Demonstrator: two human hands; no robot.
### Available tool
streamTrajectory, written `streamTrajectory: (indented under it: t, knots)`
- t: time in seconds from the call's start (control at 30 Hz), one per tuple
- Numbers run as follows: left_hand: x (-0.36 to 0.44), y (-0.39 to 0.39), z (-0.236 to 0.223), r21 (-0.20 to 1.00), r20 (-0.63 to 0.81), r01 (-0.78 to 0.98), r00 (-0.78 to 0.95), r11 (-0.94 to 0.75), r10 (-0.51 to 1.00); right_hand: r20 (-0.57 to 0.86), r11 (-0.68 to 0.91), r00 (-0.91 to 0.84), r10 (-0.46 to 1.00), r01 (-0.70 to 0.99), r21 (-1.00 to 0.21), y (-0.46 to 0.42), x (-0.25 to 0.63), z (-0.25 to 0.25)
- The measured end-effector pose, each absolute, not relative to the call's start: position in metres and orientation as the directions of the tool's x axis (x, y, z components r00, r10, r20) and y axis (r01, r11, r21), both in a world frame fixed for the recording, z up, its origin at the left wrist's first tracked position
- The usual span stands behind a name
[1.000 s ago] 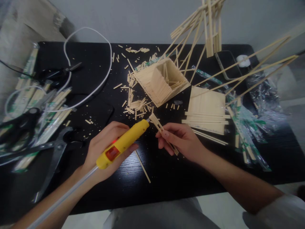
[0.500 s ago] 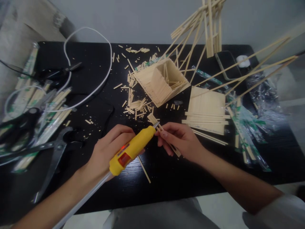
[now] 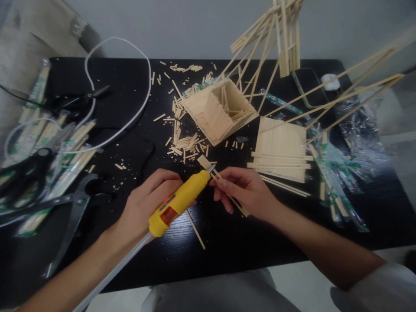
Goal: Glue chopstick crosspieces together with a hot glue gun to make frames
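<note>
My left hand (image 3: 152,197) is wrapped round a yellow hot glue gun (image 3: 178,203) with a lit red switch and a pale cord or rod at its rear. Its metal nozzle points to the upper right, at or just over a few thin wooden sticks (image 3: 205,164). Those sticks are pinched between the thumb and fingers of my right hand (image 3: 242,188), their flat joined-looking end toward the pile of offcuts. Whether the nozzle touches the wood, I cannot tell. One loose stick (image 3: 196,229) lies on the black table below my left hand.
A hollow wooden stick structure (image 3: 224,110) stands behind my hands, with short offcuts (image 3: 190,143) beside it. A flat stick panel (image 3: 281,143) and wrapped chopsticks (image 3: 338,186) lie right. Pliers (image 3: 79,201), scissors (image 3: 39,158) and a white cable (image 3: 147,93) are left; a phone (image 3: 310,89) is back right.
The held sticks have shifted slightly to the left under the nozzle, their free end farther out. Both hands keep their grips; the whole view has drifted a little.
</note>
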State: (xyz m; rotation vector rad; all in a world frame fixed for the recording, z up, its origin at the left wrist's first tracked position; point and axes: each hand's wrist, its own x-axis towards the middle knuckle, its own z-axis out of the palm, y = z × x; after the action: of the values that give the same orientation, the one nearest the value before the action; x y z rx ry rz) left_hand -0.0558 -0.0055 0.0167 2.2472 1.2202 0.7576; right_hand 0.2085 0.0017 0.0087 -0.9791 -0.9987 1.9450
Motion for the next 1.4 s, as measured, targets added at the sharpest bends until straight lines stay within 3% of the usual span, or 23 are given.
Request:
streamTrajectory:
  t: [0.17,0.4,0.67,0.97,1.23,1.4]
  knots:
    - [-0.061,-0.001,0.015,0.552,0.326,0.639,0.425,-0.535,0.844,-0.298,-0.431,-0.440,0.847,-0.241,-0.869,0.001,0.209,0.008]
    - [-0.058,-0.006,0.014,0.599,0.237,0.621,0.465,-0.505,0.853,-0.306,-0.446,-0.449,0.840,-0.249,-0.860,0.002,0.208,0.008]
    - [-0.065,0.003,0.017,0.459,0.332,0.803,0.240,-0.379,0.912,-0.314,-0.443,-0.457,0.832,-0.208,-0.872,0.002,0.209,0.008]
    - [-0.065,0.001,0.013,0.554,0.291,0.732,0.277,-0.397,0.916,-0.361,-0.525,-0.475,0.802,-0.272,-0.807,0.000,0.209,0.000]
    - [-0.065,-0.003,0.012,0.626,0.287,0.691,0.226,-0.361,0.931,-0.361,-0.517,-0.480,0.800,-0.246,-0.820,-0.001,0.209,0.004]
    - [-0.066,-0.003,0.012,0.640,0.278,0.665,0.269,-0.386,0.922,-0.379,-0.587,-0.526,0.761,-0.313,-0.746,-0.001,0.211,-0.001]
